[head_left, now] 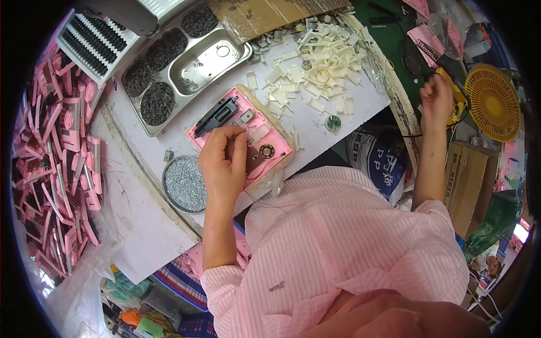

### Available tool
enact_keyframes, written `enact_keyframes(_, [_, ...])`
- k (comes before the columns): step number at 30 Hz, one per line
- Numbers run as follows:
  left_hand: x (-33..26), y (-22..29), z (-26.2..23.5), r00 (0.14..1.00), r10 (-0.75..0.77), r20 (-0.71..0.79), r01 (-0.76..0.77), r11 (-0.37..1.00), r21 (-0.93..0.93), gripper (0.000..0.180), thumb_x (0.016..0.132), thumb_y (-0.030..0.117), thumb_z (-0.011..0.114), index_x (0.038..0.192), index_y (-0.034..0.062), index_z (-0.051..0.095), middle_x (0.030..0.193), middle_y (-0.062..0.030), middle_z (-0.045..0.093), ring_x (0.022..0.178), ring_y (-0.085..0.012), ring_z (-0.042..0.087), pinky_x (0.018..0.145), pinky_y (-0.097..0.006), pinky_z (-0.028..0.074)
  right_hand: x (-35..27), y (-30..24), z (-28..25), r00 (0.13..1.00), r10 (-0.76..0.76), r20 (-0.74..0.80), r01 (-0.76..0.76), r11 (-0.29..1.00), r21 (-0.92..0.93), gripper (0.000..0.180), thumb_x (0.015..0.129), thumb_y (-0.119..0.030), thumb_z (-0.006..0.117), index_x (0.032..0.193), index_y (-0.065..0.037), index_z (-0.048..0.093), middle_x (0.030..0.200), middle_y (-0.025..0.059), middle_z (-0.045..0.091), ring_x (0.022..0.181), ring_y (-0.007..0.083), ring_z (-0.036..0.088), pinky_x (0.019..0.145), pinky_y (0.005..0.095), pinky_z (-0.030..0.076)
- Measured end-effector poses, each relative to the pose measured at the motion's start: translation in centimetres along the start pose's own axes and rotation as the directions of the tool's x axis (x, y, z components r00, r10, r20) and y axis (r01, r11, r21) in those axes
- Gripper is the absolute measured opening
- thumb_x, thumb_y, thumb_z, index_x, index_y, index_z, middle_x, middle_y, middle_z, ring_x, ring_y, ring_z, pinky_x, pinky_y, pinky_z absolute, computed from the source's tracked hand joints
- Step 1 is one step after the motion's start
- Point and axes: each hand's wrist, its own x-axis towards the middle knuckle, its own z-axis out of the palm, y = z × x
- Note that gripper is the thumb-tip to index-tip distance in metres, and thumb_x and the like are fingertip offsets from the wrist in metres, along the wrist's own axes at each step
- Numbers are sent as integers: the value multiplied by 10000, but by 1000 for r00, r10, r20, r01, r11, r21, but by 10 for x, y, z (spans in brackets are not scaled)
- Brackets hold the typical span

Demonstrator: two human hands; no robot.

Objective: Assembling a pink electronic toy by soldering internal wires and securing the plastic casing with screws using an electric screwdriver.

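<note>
Left hand (224, 160): fingers pinched together on a small part over the open pink plastic housing (242, 132) lying on the white table (344, 101)
Right hand (437, 96): raised off to the side, fingers curled; whether it holds anything, I cannot tell
Fitted: black bar, round speaker
Left, seemingly: wires loose, housing unclosed
Nearby: round tin of silver screws (185, 184)

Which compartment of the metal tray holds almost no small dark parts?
The large compartment on the metal tray's right side: its shiny floor shows, with only a ring and a few bits. The smaller compartments along the left and top are heaped with dark parts.
</note>
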Motion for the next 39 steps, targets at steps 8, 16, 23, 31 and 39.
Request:
enact_keyframes(8, [2, 2, -1, 999, 31, 15, -31, 999, 40, 102, 897, 72, 724, 955, 8, 671, 776, -57, 626, 645, -94, 571, 585, -254, 453, 51, -26, -60, 842, -495, -215, 333, 790, -515, 150, 851, -93, 787, 856, -44, 646, 687, -8, 536, 621, 97, 515, 539, 256, 405])
enact_keyframes(16, [15, -13, 17, 950, 287, -119, -236, 916, 325, 130, 734, 128, 790, 836, 76, 730, 1040, -85, 620, 988, -305, 535, 877, -428, 397, -67, -32, 34, 990, -136, 21, 135, 990, 37, 130, 933, -119, 624, 996, -5, 617, 761, 10, 544, 640, 87, 459, 592, 216, 372])
enact_keyframes(23, [15, -20, 23, 939, 316, -135, -239, 883, 404, 122, 720, 128, 790, 816, 91, 724, 1061, -84, 610, 978, -291, 535, 876, -422, 379, -151, 54, 140, 725, 104, 681, 131, 950, -285, 220, 864, 46, 720, 1067, 15, 644, 896, 22, 651, 757, 50, 557, 677, 192, 440])
enact_keyframes(31, [14, -23, 22, 931, 338, -134, -250, 863, 438, 149, 691, 119, 800, 813, 98, 717, 1048, -79, 610, 951, -279, 548, 855, -415, 380, -158, 64, 154, 598, 116, 793, 184, 944, -276, 219, 896, -15, 737, 1094, 29, 654, 940, 35, 673, 783, 51, 572, 698, 187, 444])
enact_keyframes(39, [15, -24, 22, 926, 350, -145, -256, 860, 440, 156, 681, 106, 798, 815, 100, 717, 1037, -73, 618, 924, -277, 558, 842, -412, 384, -160, 68, 156, 592, 103, 799, 215, 936, -280, 219, 891, -16, 741, 1088, 24, 654, 927, 26, 667, 742, 46, 547, 655, 189, 423])
